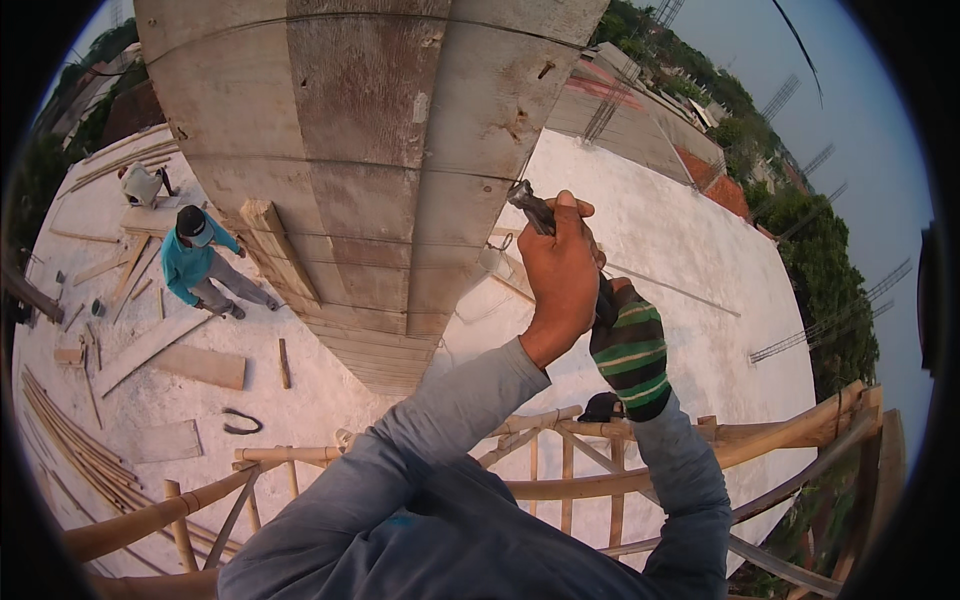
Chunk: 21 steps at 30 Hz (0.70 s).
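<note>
My bare left hand is wrapped round a dark metal hand tool that looks like pincers. Just below it, my right hand, in a green and black striped glove, is closed on the tool's lower end. The pincers' head meets the right edge of a tall board-clad column, where a thin tie wire runs round the boards. My palms and fingers cover most of the handles.
Bamboo scaffold rails cross below my arms. On the pale slab lower down, a person in a teal shirt stands left of the column, with another person farther back. Loose boards and bamboo poles lie there.
</note>
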{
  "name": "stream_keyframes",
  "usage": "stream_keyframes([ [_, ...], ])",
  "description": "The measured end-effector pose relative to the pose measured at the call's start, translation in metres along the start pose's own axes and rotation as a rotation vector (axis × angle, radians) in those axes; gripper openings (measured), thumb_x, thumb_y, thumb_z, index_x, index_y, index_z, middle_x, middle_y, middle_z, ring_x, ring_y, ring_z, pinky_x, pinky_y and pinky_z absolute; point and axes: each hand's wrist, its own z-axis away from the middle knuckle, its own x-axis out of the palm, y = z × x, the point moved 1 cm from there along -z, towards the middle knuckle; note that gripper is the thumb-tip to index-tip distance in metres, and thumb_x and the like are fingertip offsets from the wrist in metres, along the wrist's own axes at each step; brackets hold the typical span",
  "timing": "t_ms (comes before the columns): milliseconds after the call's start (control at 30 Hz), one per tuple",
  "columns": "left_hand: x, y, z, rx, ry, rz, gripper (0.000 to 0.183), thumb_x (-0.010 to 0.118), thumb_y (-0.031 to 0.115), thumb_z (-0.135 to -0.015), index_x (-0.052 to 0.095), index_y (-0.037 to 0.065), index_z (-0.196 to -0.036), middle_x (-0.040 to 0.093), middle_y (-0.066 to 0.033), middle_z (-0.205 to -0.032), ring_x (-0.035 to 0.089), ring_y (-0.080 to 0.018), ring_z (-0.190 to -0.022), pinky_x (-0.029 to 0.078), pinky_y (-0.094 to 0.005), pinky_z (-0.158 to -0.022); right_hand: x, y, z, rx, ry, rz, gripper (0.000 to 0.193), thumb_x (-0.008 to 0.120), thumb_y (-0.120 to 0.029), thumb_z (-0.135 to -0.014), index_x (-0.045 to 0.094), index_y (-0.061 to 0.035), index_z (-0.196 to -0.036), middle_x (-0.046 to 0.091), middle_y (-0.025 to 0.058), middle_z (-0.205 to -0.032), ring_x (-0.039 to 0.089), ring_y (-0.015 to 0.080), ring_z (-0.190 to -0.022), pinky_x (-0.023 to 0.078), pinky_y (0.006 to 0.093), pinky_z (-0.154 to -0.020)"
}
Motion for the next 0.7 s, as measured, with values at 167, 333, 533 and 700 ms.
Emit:
stream_keyframes([
  [167, -0.032, 0.002, -0.006, -0.002, -0.134, -0.165, 0.035, 0.057, 0.034, -0.107, 0.057, 0.003, -0.091, 0.039, 0.0055, -0.059, 0.035, -0.0055, -0.050, 0.034, -0.0259, -0.047, 0.077, 0.000, 0.021, 0.115, 0.199, -0.146, 0.019, 0.067, 0.001, -0.081, 0.060, 0.0005, -0.099, 0.065, 0.0203, -0.074, 0.065, 0.0422, -0.067, 0.051, 0.0482, -0.060],
  [333, -0.045, 0.009, -0.008, 0.050, -0.262, -0.319, 0.041, 0.060, 0.041, -0.105, 0.061, 0.000, -0.101, 0.053, 0.0009, -0.071, 0.049, -0.0091, -0.062, 0.047, -0.0280, -0.059, 0.066, -0.007, 0.020, 0.130, 0.113, -0.117, 0.024, 0.067, 0.002, -0.081, 0.061, 0.0025, -0.103, 0.067, 0.0206, -0.076, 0.067, 0.0420, -0.068, 0.051, 0.0472, -0.061],
  [533, -0.028, 0.009, -0.008, 0.089, -0.363, -0.141, 0.057, 0.062, 0.050, -0.101, 0.061, -0.004, -0.121, 0.069, -0.0129, -0.110, 0.063, -0.0201, -0.110, 0.048, -0.0373, -0.100, -0.049, 0.013, -0.027, 0.487, -0.751, -0.746, 0.015, 0.068, -0.016, -0.094, 0.060, -0.0040, -0.096, 0.058, 0.0026, -0.068, 0.054, 0.0154, -0.055, 0.042, 0.0322, -0.048],
  [700, -0.022, 0.000, -0.014, -0.083, -0.517, 0.329, 0.046, 0.062, 0.046, -0.102, 0.062, 0.001, -0.111, 0.068, -0.0136, -0.110, 0.066, -0.0258, -0.112, 0.048, -0.0431, -0.107, -0.052, 0.013, -0.037, 0.711, -1.161, -1.297, 0.021, 0.069, -0.025, -0.097, 0.059, -0.0066, -0.094, 0.054, 0.0021, -0.071, 0.047, 0.0107, -0.053, 0.032, 0.0275, -0.043],
])
